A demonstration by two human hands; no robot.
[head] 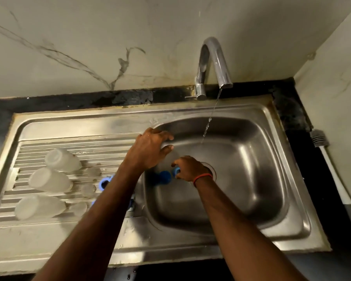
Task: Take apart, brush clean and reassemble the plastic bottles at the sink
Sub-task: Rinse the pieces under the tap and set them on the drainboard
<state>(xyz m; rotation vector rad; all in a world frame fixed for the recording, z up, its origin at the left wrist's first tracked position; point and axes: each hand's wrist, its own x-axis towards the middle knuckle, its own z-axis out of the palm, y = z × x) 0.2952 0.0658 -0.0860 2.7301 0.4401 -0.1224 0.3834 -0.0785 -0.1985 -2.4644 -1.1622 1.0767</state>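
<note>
Spanning the black desk, the stainless steel sink [251, 199] is catching a thin stream of tap water. Three translucent white plastic bottles [49, 180] are lying on its ribbed drainboard, left of the basin. Over the basin the left hand [150, 149] is curling its fingers round what seems a fourth clear bottle [166, 158], hard to make out, while the right hand [190, 169] is pinching the small blue round cap [176, 170] at its end. Being wet, light and thin-walled, the plastic is probably slippery and flexing; gripping near the neck looks safest.
</note>
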